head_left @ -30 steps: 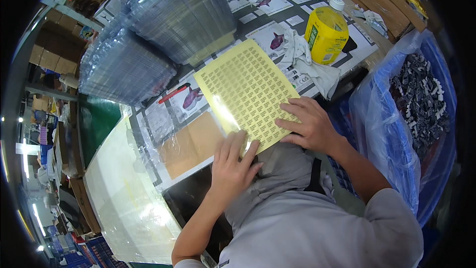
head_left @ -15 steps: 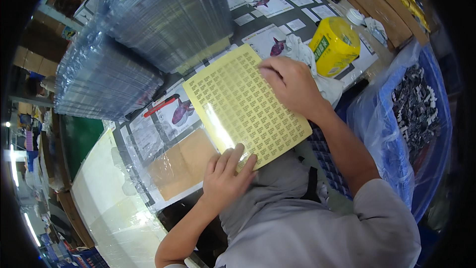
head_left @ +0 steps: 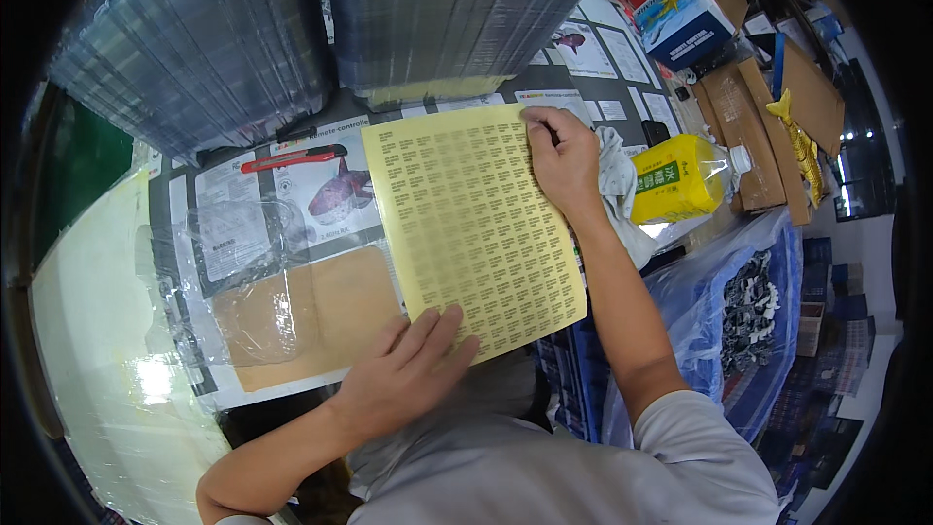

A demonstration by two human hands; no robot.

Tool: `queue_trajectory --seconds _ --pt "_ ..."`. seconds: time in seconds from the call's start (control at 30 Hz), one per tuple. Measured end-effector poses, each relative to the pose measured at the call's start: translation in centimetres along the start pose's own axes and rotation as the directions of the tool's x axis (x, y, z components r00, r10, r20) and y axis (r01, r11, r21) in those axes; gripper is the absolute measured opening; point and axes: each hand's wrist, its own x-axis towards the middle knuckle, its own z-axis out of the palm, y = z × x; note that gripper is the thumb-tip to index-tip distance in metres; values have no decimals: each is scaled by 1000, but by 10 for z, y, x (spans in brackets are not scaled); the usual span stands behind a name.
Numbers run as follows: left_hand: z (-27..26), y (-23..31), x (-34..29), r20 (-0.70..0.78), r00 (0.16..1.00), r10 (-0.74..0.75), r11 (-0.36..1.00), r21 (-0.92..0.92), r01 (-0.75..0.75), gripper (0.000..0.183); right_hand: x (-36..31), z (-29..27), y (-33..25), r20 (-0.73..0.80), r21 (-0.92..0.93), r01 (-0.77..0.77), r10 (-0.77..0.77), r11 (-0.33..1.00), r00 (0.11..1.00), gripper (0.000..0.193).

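A yellow sticker sheet [head_left: 466,224], covered in rows of small printed labels, lies in front of me on the table. At its upper right corner, my right hand [head_left: 567,160] is closed on the edge, thumb and curled fingers together. My left hand [head_left: 413,360] rests on the lower edge, its fingers stretched out and lying flat over the sheet; its thumb is not clearly seen. Left of the sheet lies a red utility knife [head_left: 294,158] on the printed table covering. Below the knife, a brown cardboard piece [head_left: 340,301] sits partly under clear plastic film.
Two tall stacks of clear plastic trays [head_left: 204,49] stand at the back. To the right are a crumpled white cloth [head_left: 616,175], a yellow bottle [head_left: 675,178] on its side and a cardboard box [head_left: 736,122]. A blue plastic-lined bin [head_left: 671,306] holds small dark and grey parts.
My view has swung to the right and the sheet looks more upright in it. My right hand still grips the upper right edge; my left fingers stay at the lower edge.
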Motion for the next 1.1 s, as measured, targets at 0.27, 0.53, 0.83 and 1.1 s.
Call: queue_trajectory --seconds 0.27,0.53,0.83,1.1 --pt "-3 0 -1 15 999 32 999 25 -33 39 -6 -1 -5 -81 -76 89 -95 993 992 22" --pt "6 2 -4 -59 994 87 992 97 -81 38 -5 -4 2 76 -197 149 -136 969 988 27" --pt "4 3 -1 -30 995 92 990 107 -88 41 -3 -8 -5 24 -133 44 -41 990 999 28" --pt "0 2 0 24 998 65 995 72 -67 44 -3 -8 -2 138 -237 155 -125 959 983 28"
